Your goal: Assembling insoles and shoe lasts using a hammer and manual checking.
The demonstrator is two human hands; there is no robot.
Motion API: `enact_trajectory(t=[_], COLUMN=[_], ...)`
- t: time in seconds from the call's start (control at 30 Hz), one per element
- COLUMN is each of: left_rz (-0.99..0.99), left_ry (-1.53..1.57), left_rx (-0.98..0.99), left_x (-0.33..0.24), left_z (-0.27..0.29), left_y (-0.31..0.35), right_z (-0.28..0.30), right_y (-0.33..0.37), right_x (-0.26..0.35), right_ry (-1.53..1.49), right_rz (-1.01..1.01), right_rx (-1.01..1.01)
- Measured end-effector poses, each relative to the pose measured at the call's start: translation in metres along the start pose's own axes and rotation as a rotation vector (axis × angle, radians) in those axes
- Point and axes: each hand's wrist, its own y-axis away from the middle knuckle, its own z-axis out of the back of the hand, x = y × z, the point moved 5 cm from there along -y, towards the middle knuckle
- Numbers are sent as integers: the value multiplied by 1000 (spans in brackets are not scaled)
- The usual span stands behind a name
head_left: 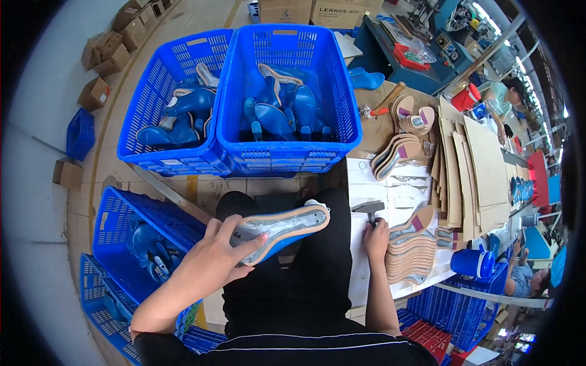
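My left hand (pixel 221 251) is closed round the heel end of a blue shoe last (pixel 292 222). The last lies sole up over my lap, its toe pointing right, with a tan-edged insole along its bottom. On the white-covered table my right hand (pixel 376 239) grips a hammer (pixel 367 208) by its handle; the dark head rests just above the fingers. Right of that hand is a row of stacked insoles (pixel 410 259), with a single insole (pixel 416 222) beside the hammer. More insoles (pixel 397 154) lie farther up the table.
Two blue crates (pixel 287 146) (pixel 177 160) full of blue lasts stand ahead. Another blue crate (pixel 116 229) with lasts is at my left. Cardboard sheets (pixel 485 174) and a blue jug (pixel 473 263) stand at the right. Other people (pixel 503 97) sit farther right.
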Motion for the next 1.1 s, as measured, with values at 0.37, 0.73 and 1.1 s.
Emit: enact_trajectory(t=[0.37, 0.73, 1.1], left_rz=[-81, -84, -101], left_ry=[19, 14, 11], left_rx=[-6, -19, -42], left_x=[5, 5, 9], left_z=[0, 0, -4], left_y=[3, 4, 7], right_z=[135, 202, 293], right_y=[9, 37, 15], right_x=[137, 252, 235], right_ry=[-987, -139, -902], right_rz=[-290, 523, 448], right_rx=[360, 377, -343])
